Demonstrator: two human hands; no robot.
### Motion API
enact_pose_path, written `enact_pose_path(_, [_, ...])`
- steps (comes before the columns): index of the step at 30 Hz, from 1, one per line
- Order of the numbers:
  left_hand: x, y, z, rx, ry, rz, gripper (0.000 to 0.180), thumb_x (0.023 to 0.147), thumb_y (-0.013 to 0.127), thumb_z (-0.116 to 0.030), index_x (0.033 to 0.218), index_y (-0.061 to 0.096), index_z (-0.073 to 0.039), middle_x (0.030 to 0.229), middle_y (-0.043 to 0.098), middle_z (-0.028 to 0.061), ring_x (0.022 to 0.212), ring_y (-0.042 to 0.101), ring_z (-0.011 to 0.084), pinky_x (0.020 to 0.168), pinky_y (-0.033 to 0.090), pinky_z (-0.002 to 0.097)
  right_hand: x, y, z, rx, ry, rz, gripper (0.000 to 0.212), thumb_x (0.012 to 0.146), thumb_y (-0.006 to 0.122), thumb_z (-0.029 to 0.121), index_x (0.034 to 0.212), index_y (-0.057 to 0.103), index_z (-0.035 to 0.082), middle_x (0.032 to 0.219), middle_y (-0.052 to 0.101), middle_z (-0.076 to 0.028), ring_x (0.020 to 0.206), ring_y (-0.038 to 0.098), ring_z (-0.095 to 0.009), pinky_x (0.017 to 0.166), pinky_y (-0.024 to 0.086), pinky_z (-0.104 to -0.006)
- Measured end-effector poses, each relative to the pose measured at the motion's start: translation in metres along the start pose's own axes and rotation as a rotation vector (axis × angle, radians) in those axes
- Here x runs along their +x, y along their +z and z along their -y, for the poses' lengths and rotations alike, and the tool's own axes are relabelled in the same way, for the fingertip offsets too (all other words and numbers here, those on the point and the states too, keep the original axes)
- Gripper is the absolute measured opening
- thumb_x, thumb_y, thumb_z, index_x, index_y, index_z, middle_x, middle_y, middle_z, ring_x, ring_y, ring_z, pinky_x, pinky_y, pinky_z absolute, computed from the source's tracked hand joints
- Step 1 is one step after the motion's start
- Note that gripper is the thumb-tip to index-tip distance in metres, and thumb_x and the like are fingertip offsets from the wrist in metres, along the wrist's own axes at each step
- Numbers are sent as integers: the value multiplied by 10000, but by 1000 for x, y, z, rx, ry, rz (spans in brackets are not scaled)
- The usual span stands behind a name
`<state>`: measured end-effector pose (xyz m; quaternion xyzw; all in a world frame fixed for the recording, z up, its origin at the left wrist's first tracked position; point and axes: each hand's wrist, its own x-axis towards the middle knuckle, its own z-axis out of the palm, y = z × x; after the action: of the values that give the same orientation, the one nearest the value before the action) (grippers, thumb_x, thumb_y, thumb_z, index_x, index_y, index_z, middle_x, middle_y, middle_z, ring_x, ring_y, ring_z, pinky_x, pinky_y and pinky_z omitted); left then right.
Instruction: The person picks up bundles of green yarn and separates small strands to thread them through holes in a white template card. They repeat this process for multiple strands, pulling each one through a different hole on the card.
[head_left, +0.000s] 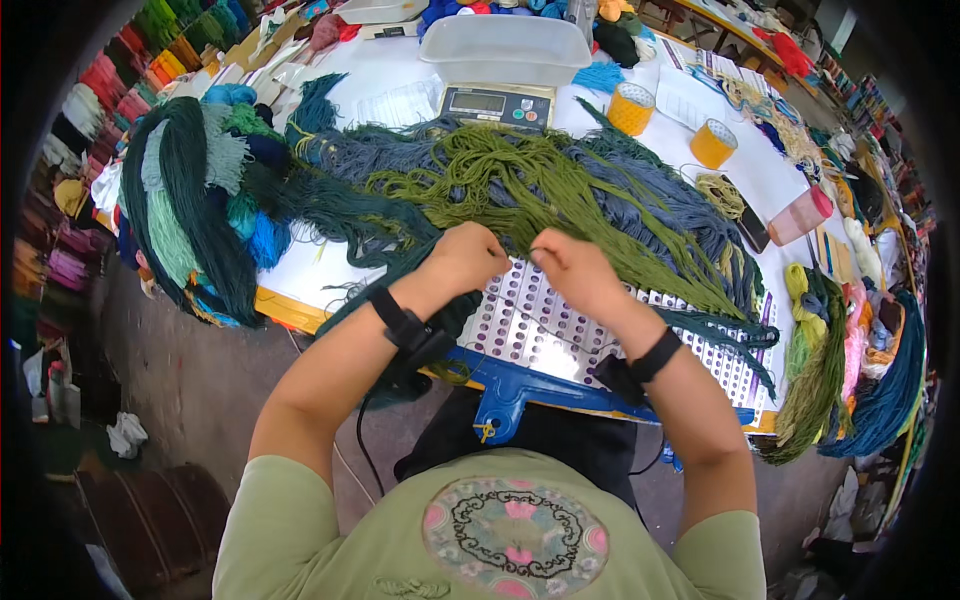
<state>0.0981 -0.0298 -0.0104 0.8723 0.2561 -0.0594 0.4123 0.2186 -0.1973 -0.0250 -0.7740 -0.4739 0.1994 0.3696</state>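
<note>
Over a white board with rows of round holes (530,310), my two hands are close together. My left hand (467,258) has its fingers curled in a pinch, and a thin dark thread (540,322) trails from it across the board toward my right wrist. My right hand (580,272) pinches a small dark bit of thread between thumb and finger. Just beyond them lies a big heap of olive green yarn (500,165) over grey-blue yarn (640,205). Dark teal yarn (365,205) runs under my left forearm. A blue metal bar (540,385) edges the board's near side.
Behind the yarn stand a digital scale (497,105) and a translucent tub (505,50). Two yellow rolls (630,108) and a pink tube (800,214) are at the right, near a dark phone (752,228). Yarn hanks (190,200) hang over the table's left edge; others hang at the right.
</note>
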Motion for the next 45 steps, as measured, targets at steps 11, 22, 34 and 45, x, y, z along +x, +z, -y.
enact_pose_path(11, [-7,6,-12,-317,-163,109,162,880,646,-158,972,599,-33,681,580,-5,563,542,60,402,326,220,-2,1,1,-139,7,109,149,954,530,272,1058,552,167,803,667,-176,784,637,-416,678,478,-530])
enact_pose_path(22, [10,-2,3,-495,-172,299,122,888,612,-141,894,636,-22,664,589,21,496,473,72,404,299,236,5,17,12,-199,89,-6,133,932,575,231,1005,506,144,756,648,-190,764,631,-431,661,463,-541])
enact_pose_path(34, [4,3,9,-260,13,141,172,886,568,-108,956,618,41,695,664,90,500,585,137,452,442,284,5,8,6,-142,60,18,149,953,528,269,1011,564,136,785,666,-191,778,636,-425,689,487,-535])
enact_pose_path(45, [-14,-31,28,-707,-179,87,230,969,567,-222,1011,621,-2,871,655,52,582,552,94,428,382,233,5,2,6,-34,88,107,141,941,542,252,1013,567,134,746,661,-158,728,637,-390,655,475,-493])
